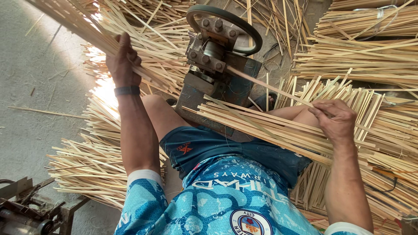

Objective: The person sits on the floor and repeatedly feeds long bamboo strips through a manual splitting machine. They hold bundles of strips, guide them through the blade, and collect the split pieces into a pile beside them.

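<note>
Head view, read from the left: the left hand (122, 61) sits high in the picture, its grip clamped round a thick sheaf of bamboo strips (82, 26). That sheaf runs on a slant from about ten o'clock at the top-left corner down toward four o'clock, passing through the fist and fanning out over the loose splints (161, 65) heaped beside the machine. A dark wristband (127, 90) circles the forearm just below the hand.

At the centre stands a rusted metal machine (217, 56) with a bolted head and a dark hoop-shaped wheel (226, 21) at twelve o'clock. One single strip (265, 85) leaves the machine's head at about four o'clock and runs straight to the right hand (335, 119), whose fingers are pinched shut on it. So the strip's long axis lies from ten o'clock at the machine to four o'clock at the grip, with the machine up-left of the hand and the right hand much the nearer of the two.

Under that hand a flat bundle of strips (261, 126) rests across the person's lap, parallel to the held strip and touching the blue shorts (204, 148). At the far right more stacks of bamboo (361, 56) lie on the floor, roughly from nine to three o'clock.
</note>
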